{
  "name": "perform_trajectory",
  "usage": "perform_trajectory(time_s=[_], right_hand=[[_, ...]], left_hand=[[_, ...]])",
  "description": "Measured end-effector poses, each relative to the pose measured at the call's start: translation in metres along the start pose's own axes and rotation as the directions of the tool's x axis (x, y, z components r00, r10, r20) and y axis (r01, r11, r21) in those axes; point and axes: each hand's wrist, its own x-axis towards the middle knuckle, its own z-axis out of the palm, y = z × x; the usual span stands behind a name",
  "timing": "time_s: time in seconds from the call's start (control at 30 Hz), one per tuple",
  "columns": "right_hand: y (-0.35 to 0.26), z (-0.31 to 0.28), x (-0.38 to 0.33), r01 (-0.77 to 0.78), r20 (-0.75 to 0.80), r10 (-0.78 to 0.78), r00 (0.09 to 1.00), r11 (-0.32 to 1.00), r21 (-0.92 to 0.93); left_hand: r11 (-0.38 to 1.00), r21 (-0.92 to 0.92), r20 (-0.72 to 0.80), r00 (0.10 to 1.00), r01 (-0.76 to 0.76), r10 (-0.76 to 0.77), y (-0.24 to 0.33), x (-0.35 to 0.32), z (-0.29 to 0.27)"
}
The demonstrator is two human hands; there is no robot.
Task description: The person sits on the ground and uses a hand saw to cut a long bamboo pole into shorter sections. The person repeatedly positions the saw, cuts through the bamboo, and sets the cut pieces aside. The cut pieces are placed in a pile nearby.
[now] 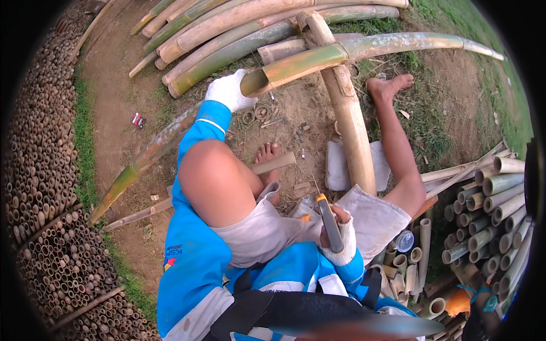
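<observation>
My left hand (pixel 230 91), in a white knitted glove, closes round a bamboo pole at the upper middle. One length, a mottled green-brown bamboo pole (pixel 151 150), slopes from that hand to the lower left. Just right of the glove begins the cut end of another green bamboo pole (pixel 307 62), which rests across a post and runs far right. Whether the two lengths touch is hidden by the glove. Near my lap, my right hand (pixel 339 233), in a fingerless glove, grips a handsaw (pixel 330 223) with a grey and orange handle. Its thin blade points away, clear of the bamboo.
An upright bamboo post (pixel 350 122) with a forked top stands between my legs. Bamboo poles (pixel 227 37) lie at the back. Stacked cut bamboo (pixel 42 170) fills the left side; more bamboo tubes (pixel 500 210) lie at right. A bamboo strip (pixel 142 215) lies on the ground.
</observation>
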Motion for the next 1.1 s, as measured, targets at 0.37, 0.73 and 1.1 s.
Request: perform_trajectory(time_s=[0.37, 0.73, 1.1], right_hand=[[0.094, 0.106, 0.191, 0.013, 0.012, -0.013, 1.0, 1.0, 0.008], [-0.017, -0.012, -0.019, -0.247, 0.048, 0.253, 0.966, 0.963, -0.106], [0.057, 0.062, 0.096, -0.38, 0.111, 0.366, 0.924, 0.913, 0.15]], left_hand=[[0.998, -0.057, -0.059, 0.998, -0.022, 0.019, -0.001, 0.0, -0.005], [0.999, -0.023, 0.036, 0.998, -0.045, 0.046, -0.009, 0.017, 0.002], [0.999, -0.038, 0.116, 0.993, 0.011, -0.006, -0.003, 0.025, -0.009]])
